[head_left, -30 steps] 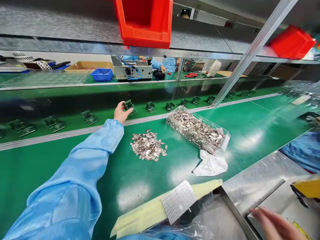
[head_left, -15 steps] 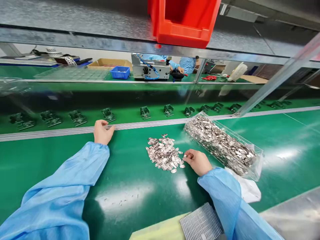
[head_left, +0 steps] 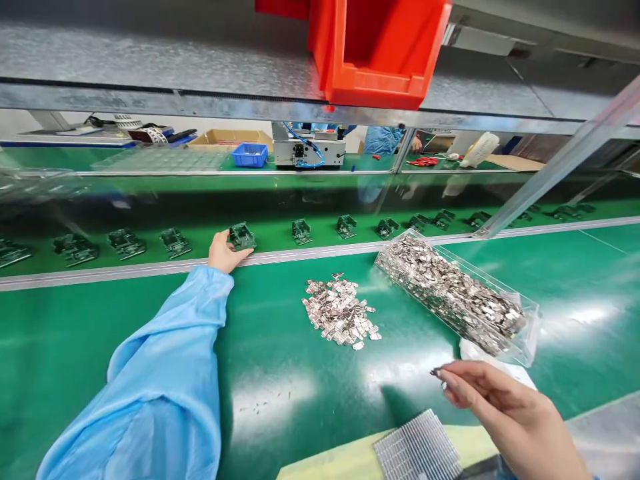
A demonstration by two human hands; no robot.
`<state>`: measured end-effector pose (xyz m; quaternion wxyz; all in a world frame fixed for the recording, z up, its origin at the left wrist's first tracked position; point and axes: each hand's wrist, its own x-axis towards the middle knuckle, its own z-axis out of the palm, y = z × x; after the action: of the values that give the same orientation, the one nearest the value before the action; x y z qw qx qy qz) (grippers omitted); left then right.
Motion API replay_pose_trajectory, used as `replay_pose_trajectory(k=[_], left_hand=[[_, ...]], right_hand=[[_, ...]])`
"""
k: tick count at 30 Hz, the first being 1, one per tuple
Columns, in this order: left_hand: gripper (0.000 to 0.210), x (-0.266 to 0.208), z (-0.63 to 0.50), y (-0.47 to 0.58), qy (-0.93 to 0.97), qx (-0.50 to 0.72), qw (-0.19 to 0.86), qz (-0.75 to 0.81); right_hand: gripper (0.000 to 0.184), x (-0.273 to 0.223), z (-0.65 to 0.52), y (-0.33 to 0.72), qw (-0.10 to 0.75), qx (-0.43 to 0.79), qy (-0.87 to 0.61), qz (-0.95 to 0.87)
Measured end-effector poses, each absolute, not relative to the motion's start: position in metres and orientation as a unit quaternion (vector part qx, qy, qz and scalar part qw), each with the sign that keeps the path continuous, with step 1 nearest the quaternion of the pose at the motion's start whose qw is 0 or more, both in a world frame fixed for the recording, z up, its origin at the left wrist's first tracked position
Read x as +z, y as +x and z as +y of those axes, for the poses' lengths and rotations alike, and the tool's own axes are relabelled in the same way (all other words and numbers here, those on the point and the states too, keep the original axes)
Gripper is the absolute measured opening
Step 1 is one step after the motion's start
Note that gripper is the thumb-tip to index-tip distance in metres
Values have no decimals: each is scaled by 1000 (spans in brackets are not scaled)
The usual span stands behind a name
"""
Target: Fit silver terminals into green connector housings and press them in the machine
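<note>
At the rail of the conveyor, my left hand [head_left: 225,253] has its thumb and fingers around the edges of a green circuit board [head_left: 243,235]. The board still rests on the green belt. My right hand [head_left: 510,407] is raised at the lower right, pinching a small metal clip [head_left: 436,371] between thumb and fingertips. A loose pile of small silvery metal clips [head_left: 340,312] lies on the green bench between the hands. Behind my right hand stands a clear plastic tray [head_left: 531,327] heaped with more such pieces.
Other circuit boards [head_left: 125,244] sit in a row along the belt behind a metal rail [head_left: 320,253]. A ridged grey block [head_left: 419,448] lies on yellow material [head_left: 330,460] at the front. Overhead hangs a red bin [head_left: 380,90]; a slanted post [head_left: 555,160] rises at right.
My left hand has moved from the rail onto a circuit board. My right hand has left the edge of the pile, coming back toward me and to the right with a small clip.
</note>
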<state>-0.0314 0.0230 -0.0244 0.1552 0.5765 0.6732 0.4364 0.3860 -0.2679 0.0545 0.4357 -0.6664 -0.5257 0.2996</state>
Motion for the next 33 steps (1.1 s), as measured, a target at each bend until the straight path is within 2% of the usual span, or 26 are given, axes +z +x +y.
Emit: replay_pose_trajectory(k=[4, 6, 8, 13, 20, 25, 33], left_hand=[[64, -30, -57, 54, 630, 476, 257, 557], [63, -31, -114, 96, 648, 504, 384, 422], [62, -26, -170, 127, 644, 482, 478, 353], [54, -5, -250, 164, 599, 424, 600, 320], [45, -7, -274, 182, 579, 400, 649, 290], [41, -13, -278, 179, 596, 391, 644, 278], [42, -16, -274, 177, 594, 359, 664, 277]], right_hand=[[25, 55, -302, 364, 483, 303, -647, -506], [22, 45, -313, 351, 514, 295, -639, -491], [20, 33, -321, 338, 552, 281, -632, -466], [18, 9, -338, 318, 594, 289, -630, -410], [9, 2, -348, 307, 593, 263, -640, -412], [11, 1, -346, 303, 588, 240, -658, -405], [12, 4, -345, 307, 591, 267, -648, -399]])
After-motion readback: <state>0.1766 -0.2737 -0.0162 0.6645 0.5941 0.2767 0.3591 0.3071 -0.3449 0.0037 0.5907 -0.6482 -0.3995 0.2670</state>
